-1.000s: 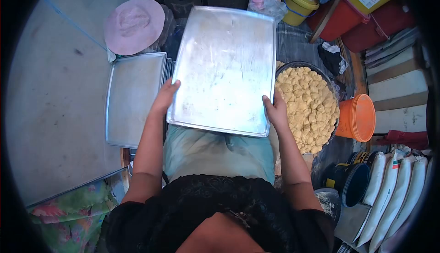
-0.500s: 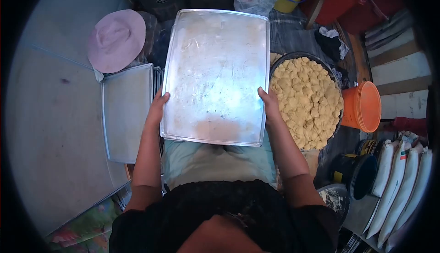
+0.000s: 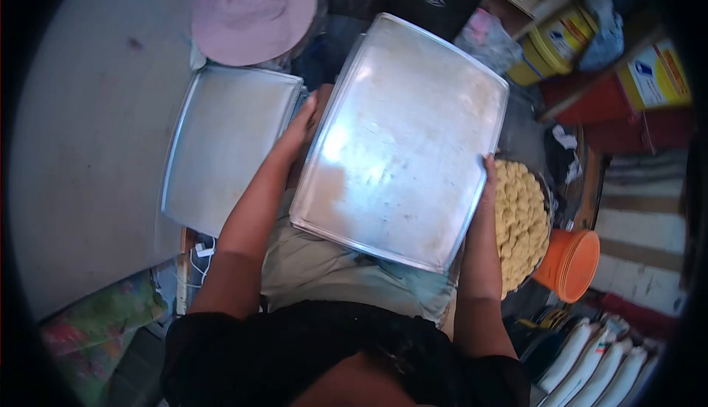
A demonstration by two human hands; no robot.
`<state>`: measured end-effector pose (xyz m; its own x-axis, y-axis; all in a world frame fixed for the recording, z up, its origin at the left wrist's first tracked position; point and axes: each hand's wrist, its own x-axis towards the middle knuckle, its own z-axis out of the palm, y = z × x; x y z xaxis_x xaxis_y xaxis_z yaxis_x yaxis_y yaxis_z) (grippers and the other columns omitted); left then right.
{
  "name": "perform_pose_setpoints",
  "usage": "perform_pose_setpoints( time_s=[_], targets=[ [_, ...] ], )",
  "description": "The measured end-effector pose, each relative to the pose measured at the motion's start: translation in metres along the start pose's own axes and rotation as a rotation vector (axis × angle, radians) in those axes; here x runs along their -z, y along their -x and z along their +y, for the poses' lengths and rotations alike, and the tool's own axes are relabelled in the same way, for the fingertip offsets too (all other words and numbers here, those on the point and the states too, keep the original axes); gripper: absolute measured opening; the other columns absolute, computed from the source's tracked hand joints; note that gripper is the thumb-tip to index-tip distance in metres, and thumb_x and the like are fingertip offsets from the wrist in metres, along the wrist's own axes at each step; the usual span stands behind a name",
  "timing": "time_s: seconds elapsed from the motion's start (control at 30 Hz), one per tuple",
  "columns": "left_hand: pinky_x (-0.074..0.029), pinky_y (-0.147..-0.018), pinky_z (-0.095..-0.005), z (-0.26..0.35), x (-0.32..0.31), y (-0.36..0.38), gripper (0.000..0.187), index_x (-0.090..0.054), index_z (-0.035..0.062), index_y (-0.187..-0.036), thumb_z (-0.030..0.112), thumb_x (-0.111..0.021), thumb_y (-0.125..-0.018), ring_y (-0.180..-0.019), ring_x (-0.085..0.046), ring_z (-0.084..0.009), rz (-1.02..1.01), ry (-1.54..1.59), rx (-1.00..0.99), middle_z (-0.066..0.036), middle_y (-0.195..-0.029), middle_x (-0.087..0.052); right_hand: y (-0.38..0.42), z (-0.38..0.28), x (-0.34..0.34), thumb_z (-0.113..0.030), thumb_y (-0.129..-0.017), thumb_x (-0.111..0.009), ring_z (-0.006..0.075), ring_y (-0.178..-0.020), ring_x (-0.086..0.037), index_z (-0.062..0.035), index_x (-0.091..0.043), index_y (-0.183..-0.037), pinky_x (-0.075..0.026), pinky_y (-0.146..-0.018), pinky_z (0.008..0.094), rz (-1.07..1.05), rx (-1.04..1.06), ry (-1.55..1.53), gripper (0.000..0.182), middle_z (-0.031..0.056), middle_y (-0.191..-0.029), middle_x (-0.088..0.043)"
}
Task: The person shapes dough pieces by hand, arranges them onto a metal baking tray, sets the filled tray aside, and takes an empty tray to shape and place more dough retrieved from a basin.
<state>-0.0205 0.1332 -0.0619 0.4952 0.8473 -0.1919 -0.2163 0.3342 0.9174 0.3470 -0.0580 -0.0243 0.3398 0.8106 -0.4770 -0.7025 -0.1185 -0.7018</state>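
I hold a large empty metal baking tray (image 3: 405,138) over my lap, tilted so its far end points up and right. My left hand (image 3: 301,126) grips its left long edge and my right hand (image 3: 488,178) grips its right long edge. Under the tray's right side sits a dark round pan of pale dough pieces (image 3: 522,219), partly hidden by the tray and my right arm. A second empty metal tray (image 3: 221,145) lies flat to the left, just past my left hand.
A pink hat (image 3: 254,12) rests beyond the left tray. Orange buckets (image 3: 571,263) stand right of the dough pan, yellow and red tubs (image 3: 546,56) at the back right, white sacks (image 3: 590,363) at the lower right. A grey floor (image 3: 88,126) spreads left.
The held tray has swung clockwise and shifted right, now covering more of the dough pan. The view has turned, so the hat and left tray sit higher and nearer the centre.
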Motion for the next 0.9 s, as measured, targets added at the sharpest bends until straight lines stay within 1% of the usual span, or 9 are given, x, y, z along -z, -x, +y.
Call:
perform_pose_setpoints(
  time_s=[0.1, 0.17, 0.2, 0.4, 0.5, 0.63, 0.77, 0.8, 0.9],
  targets=[
    [-0.038, -0.105, -0.0379, -0.021, 0.003, -0.055, 0.071, -0.048, 0.0003, -0.139, 0.059, -0.042, -0.099, -0.125, -0.050, -0.0271, 0.003, 0.183, 0.009, -0.017, -0.136, -0.053, -0.026, -0.007, 0.010, -0.049, -0.087, -0.061, 0.0331, -0.117, -0.058, 0.0004, -0.044, -0.141, -0.047, -0.102, 0.0431, -0.015, 0.053, 0.047, 0.075, 0.0201, -0.129, -0.059],
    [-0.042, -0.095, -0.0375, -0.041, 0.015, -0.085, 0.057, -0.059, -0.0017, -0.118, 0.051, -0.052, -0.098, -0.109, -0.057, -0.0272, 0.204, -0.328, -0.255, -0.017, -0.114, -0.062, -0.023, -0.010, 0.001, -0.049, -0.087, -0.060, 0.0335, -0.118, -0.058, 0.0003, -0.045, -0.141, -0.046, -0.103, 0.0438, -0.010, 0.051, 0.074, 0.074, 0.0197, -0.131, -0.058],
    [-0.043, -0.089, -0.0374, -0.034, 0.002, -0.083, 0.051, -0.058, -0.0034, -0.107, 0.046, -0.059, -0.096, -0.101, -0.058, -0.0279, 0.278, -0.174, -0.320, -0.018, -0.104, -0.063, -0.023, -0.011, 0.000, -0.049, -0.086, -0.061, 0.0335, -0.117, -0.058, 0.0000, -0.046, -0.140, -0.047, -0.102, 0.0440, -0.012, 0.052, 0.089, 0.074, 0.0196, -0.131, -0.058],
    [-0.011, -0.120, -0.0373, 0.011, -0.002, -0.053, 0.081, -0.032, -0.0002, -0.151, 0.061, -0.037, -0.099, -0.148, -0.022, -0.0285, 0.012, -0.410, -0.121, -0.018, -0.160, -0.024, -0.027, -0.007, -0.035, -0.049, -0.081, -0.063, 0.0333, -0.114, -0.060, -0.0003, -0.048, -0.137, -0.049, -0.098, 0.0438, 0.035, 0.051, 0.172, 0.076, 0.0191, -0.127, -0.060],
    [-0.001, -0.122, -0.0375, 0.008, 0.013, -0.066, 0.098, -0.008, -0.0033, -0.155, 0.066, -0.042, -0.095, -0.152, -0.001, -0.0301, -0.146, -0.242, -0.081, -0.021, -0.163, -0.003, -0.041, -0.010, -0.038, -0.049, -0.080, -0.064, 0.0336, -0.112, -0.060, -0.0005, -0.049, -0.137, -0.050, -0.097, 0.0438, 0.031, 0.034, 0.213, 0.076, 0.0188, -0.126, -0.061],
    [-0.005, -0.122, -0.0385, 0.001, 0.012, -0.071, 0.097, -0.014, -0.0058, -0.154, 0.065, -0.044, -0.095, -0.152, -0.006, -0.0319, -0.063, -0.117, -0.098, -0.025, -0.162, -0.011, -0.065, -0.020, -0.022, -0.051, -0.083, -0.061, 0.0336, -0.111, -0.062, -0.0016, -0.048, -0.137, -0.051, -0.096, 0.0446, -0.038, -0.015, 0.188, 0.074, 0.0180, -0.126, -0.062],
    [-0.036, -0.111, -0.0369, -0.021, 0.011, -0.075, 0.068, -0.034, -0.0044, -0.148, 0.042, -0.049, -0.101, -0.131, -0.048, -0.0254, 0.029, 0.716, -0.003, -0.019, -0.143, -0.048, -0.069, -0.024, -0.016, -0.052, -0.083, -0.060, 0.0330, -0.114, -0.060, -0.0036, -0.048, -0.138, -0.049, -0.098, 0.0453, -0.029, -0.002, 0.218, 0.074, 0.0163, -0.128, -0.061],
    [-0.045, -0.098, -0.0302, -0.023, 0.013, -0.075, 0.041, -0.054, -0.0027, -0.133, 0.020, -0.054, -0.099, -0.108, -0.061, -0.0169, 0.180, 0.565, -0.026, -0.012, -0.124, -0.063, -0.068, -0.021, -0.019, -0.052, -0.083, -0.060, 0.0331, -0.115, -0.059, -0.0035, -0.048, -0.138, -0.049, -0.099, 0.0452, -0.030, 0.021, 0.225, 0.074, 0.0162, -0.129, -0.060],
    [-0.049, -0.090, -0.0250, -0.027, 0.029, -0.070, 0.038, -0.058, -0.0038, -0.129, 0.007, -0.060, -0.093, -0.103, -0.062, -0.0149, 0.120, 0.560, 0.072, -0.010, -0.116, -0.064, -0.063, -0.016, -0.022, -0.054, -0.081, -0.061, 0.0325, -0.117, -0.058, -0.0048, -0.048, -0.139, -0.047, -0.100, 0.0454, 0.009, 0.042, 0.264, 0.077, 0.0152, -0.131, -0.059]
  ],
)
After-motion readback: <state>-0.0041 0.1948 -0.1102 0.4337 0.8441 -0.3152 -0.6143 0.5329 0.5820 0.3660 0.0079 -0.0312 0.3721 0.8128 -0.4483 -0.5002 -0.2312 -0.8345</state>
